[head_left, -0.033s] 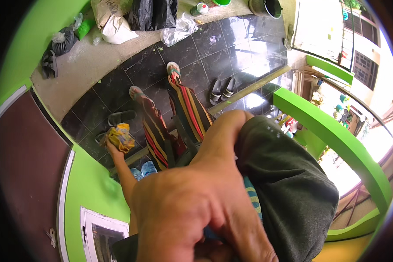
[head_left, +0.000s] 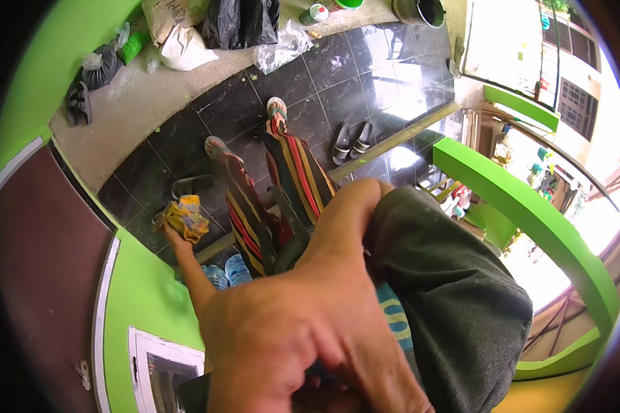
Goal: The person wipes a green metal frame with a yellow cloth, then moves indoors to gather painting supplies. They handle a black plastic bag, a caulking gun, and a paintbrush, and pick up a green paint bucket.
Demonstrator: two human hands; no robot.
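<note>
My left hand (head_left: 177, 236), low at the left, is closed round a crumpled yellow patterned cloth (head_left: 187, 219). Just beyond the cloth lies a dark slipper (head_left: 193, 184) on the floor. My right hand (head_left: 289, 323) looms large and close in the lower middle, its forearm bent back beside a dark grey sleeve (head_left: 455, 289). Its fingers curl inward at the lower edge; their tips, and whatever they grip, are hidden. Below me show striped trousers (head_left: 300, 168) and my feet in light sandals.
Black slip-on sandals (head_left: 351, 143) lie on the dark tiles (head_left: 289, 76). Bluish translucent objects (head_left: 238, 270) stand near my left forearm. Bags (head_left: 186, 48) and a dark bucket (head_left: 420, 12) line the far ledge. A brown door (head_left: 48, 275) is at left, a green railing (head_left: 530, 206) at right.
My right hand has lowered slightly and moved a little left. My left hand and the cloth have shifted slightly left. The grip on the cloth looks the same.
</note>
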